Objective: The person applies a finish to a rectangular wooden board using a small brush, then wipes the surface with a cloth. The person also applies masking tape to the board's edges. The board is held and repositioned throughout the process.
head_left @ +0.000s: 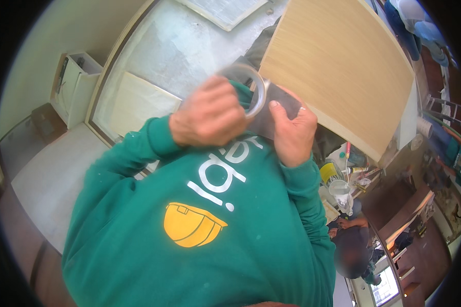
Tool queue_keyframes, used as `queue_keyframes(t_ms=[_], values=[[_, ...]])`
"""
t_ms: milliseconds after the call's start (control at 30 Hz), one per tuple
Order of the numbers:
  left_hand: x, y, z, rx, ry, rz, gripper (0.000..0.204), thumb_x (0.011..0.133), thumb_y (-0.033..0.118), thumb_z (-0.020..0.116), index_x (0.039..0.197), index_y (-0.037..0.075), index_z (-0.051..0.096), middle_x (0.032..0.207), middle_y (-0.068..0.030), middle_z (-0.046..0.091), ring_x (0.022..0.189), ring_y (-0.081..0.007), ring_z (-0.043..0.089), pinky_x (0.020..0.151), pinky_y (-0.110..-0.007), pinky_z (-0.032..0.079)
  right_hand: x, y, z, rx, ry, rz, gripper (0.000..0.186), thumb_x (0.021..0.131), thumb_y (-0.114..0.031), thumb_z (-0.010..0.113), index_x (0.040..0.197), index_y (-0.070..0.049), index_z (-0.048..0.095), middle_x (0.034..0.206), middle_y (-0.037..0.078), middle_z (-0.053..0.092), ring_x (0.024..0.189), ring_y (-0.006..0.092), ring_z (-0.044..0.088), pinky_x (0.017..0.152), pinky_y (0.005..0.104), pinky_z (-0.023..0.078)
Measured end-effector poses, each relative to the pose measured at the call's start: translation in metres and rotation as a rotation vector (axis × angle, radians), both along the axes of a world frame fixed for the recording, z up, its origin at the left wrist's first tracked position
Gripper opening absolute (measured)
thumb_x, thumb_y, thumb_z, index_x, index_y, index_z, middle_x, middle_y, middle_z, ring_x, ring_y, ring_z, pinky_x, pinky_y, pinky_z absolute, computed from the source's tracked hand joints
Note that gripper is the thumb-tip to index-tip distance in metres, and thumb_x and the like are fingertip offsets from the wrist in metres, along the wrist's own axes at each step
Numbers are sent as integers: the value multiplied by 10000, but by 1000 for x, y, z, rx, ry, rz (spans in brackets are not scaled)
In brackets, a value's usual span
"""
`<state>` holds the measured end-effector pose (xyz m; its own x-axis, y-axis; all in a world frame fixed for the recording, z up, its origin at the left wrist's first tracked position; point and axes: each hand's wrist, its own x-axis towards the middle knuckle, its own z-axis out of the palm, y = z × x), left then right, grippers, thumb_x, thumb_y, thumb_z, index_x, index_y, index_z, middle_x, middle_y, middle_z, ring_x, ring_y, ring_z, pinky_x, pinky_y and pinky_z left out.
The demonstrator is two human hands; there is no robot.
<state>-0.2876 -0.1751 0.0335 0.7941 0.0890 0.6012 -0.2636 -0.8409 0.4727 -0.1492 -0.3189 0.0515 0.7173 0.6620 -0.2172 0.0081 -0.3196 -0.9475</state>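
Observation:
My left hand (212,112) is closed, slightly smeared by motion, and has a roll of tape (262,96) at its fingers. The roll is a pale, whitish ring with an open middle, held in front of my chest. My right hand (294,134) grips a dark grey flat piece (264,125), with the thumb on its near face and the fingers hidden behind it. The ring's right edge overlaps the upper left of the dark piece in this view; I cannot tell whether tape joins them.
A large light wood panel (338,66) lies just beyond my right hand. To the left are a whitish worktop (164,46) and a white box (79,82). Cups, a yellow-labelled container (331,173) and tools crowd the right. Another person (351,250) is at lower right.

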Motion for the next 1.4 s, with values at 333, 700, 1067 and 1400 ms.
queue_keyframes(t_ms=[333,700,1067,1400], values=[[20,23,-53,-1301,258,449,355,823,125,820,1109,-31,679,963,-51,714,836,-101,638,759,-251,530,100,-94,26,90,153,-381,313,815,-3,700,1120,65,687,995,90,721,913,152,650,871,276,496],[34,14,-52,-1315,450,237,492,879,24,721,1332,-77,556,1143,-126,691,1010,-157,654,896,-285,539,98,-161,36,-476,-530,255,700,681,-88,633,1374,-183,620,685,131,672,593,265,646,641,361,543],[45,27,-44,-1213,617,273,431,844,27,768,1234,-47,600,1125,-93,673,1009,-155,627,917,-294,499,132,-217,1,-1022,-708,337,1022,668,-185,658,1588,-350,244,571,173,608,540,388,631,592,503,557],[57,35,-49,-1161,694,284,409,850,28,756,1223,-40,601,1114,-89,654,999,-163,605,915,-299,489,224,-334,-26,-1321,-625,-46,864,691,-227,643,1518,-329,415,835,228,709,780,425,687,767,520,567]])
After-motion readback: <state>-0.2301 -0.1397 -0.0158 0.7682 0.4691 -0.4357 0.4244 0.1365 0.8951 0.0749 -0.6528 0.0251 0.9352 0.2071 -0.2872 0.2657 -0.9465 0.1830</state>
